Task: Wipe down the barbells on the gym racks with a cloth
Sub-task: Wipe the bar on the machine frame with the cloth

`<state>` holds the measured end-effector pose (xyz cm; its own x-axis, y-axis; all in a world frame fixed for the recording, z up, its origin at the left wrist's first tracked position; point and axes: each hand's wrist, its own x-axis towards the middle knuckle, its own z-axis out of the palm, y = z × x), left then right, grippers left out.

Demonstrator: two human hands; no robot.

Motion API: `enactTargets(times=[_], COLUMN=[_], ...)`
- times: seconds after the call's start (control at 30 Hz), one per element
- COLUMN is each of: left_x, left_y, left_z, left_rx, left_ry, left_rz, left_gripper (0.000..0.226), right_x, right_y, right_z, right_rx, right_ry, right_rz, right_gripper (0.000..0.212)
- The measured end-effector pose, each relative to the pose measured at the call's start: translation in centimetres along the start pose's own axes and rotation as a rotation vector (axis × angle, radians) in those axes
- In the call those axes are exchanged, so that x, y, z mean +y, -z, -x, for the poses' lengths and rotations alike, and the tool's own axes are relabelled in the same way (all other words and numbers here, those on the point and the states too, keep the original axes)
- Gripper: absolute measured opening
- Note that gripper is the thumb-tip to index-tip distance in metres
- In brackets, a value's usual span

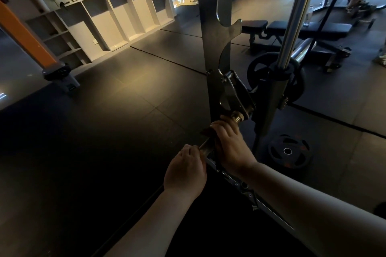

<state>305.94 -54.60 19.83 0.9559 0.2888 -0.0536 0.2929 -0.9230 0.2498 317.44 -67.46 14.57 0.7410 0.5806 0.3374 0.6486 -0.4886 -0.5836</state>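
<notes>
— Where's the bar [205,146]?
— Low on the rack [205,37], under the hook [236,94]. My left hand [184,171] grips its end; my right hand [231,148] wraps a dark cloth [206,131] round it, just beyond.
— Any writing?
— Orange marks on the floor plate [290,153], too small to read.

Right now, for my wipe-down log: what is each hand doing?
Left hand: grips the bar near its end.
Right hand: grips a dark cloth wrapped round the bar.
</notes>
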Motion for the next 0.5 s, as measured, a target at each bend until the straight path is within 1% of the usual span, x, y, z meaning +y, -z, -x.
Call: enactTargets(times=[0.07, 0.13, 0.2, 0.27, 0.33, 0.4, 0.5], left_x=[0.1, 0.1, 0.0, 0.0, 0.1, 0.1, -0.1], left_y=[0.1, 0.0, 0.0, 0.0, 0.0, 0.0, 0.0], left_z=[0.0, 0.0, 0.0, 0.0, 0.0, -0.1, -0.1], left_rx=[0.005, 0.009, 0.006, 0.006, -0.003, -0.008, 0.0], left_ry=[-0.008, -0.013, -0.011, -0.011, -0.016, -0.017, -0.017], left_rz=[-0.016, -0.015, -0.014, -0.019, -0.02, -0.02, -0.025], left_gripper=[0.035, 0.037, 0.038, 0.038, 0.036, 0.033, 0.034], right_x=[0.8, 2.0, 2.2, 1.0, -0.7, -1.5, -0.1], right_y=[0.7, 1.6, 2.0, 1.4, 0.0, -1.1, -0.3], right_z=[0.6, 0.1, -0.4, -0.3, 0.5, 1.6, 1.5], right_rx=[-0.076, -0.071, 0.014, 0.07, 0.115, 0.084, -0.02], right_ry=[0.112, 0.128, 0.042, -0.064, -0.085, -0.057, 0.094], right_rz=[0.045, 0.056, -0.009, -0.069, -0.112, -0.128, -0.054], right_gripper=[0.063, 0.056, 0.047, 0.05, 0.056, 0.061, 0.061])
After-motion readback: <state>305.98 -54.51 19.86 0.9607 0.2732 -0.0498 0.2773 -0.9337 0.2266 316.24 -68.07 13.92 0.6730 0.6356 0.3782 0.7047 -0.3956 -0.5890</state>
